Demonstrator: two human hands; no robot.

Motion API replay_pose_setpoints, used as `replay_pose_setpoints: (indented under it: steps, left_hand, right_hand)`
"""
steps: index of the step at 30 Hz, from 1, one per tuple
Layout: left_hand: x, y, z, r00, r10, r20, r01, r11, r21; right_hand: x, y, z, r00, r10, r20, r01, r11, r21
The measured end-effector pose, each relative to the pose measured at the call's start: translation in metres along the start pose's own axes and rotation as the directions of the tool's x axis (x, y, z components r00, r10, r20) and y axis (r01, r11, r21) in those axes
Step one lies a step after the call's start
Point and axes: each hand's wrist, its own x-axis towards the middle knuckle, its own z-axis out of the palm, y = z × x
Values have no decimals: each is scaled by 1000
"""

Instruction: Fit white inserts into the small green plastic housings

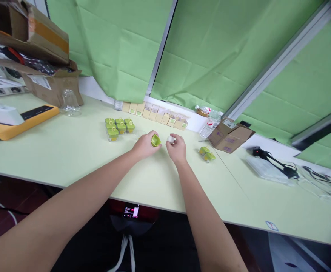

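Over the middle of the table, my left hand is closed around a small green lid, its hollow side facing me. Just right of it, my right hand pinches a small white piece whose kind I cannot make out. A small gap separates the two hands. Several little clear boxes with green lids stand in a cluster to the left of my left hand. More green-lidded boxes sit to the right of my right hand.
Small beige cartons line the back wall. Plastic bottles and an open cardboard box stand at the back right. On the left are an orange power strip, a clear plastic bottle and stacked cardboard boxes. Cables lie far right.
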Motion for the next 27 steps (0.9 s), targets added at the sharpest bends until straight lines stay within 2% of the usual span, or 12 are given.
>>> replay_pose_setpoints:
  steps: [2,4,7,9,15,27]
  left_hand:
    - [0,-1,0,1000,-10,-4,10,1000,9]
    - [-1,-2,-1,1000,-12,-9,13,1000,10]
    - [0,-2,-1,1000,-7,-6,7,1000,13]
    - [0,-2,-1,1000,0,9,-1,1000,22]
    - [-1,-4,-1,1000,2,15,-2,999,53]
    - [-1,-3,-3,1000,-2,23,1,999,51]
  right_hand:
    - [2,-7,-1,996,89,8,-90,993,71]
    - [2,-13,-1,982,179,55,-186,956,225]
    - [-2,-20,1,957,236,166,-288,826,485]
    - [-4,-24,2,947,236,220,-321,757,569]
    - [-4,-30,-1,938,279,206,-344,666,662]
    - [-5,-34,-3,918,247,310,-394,647,653]
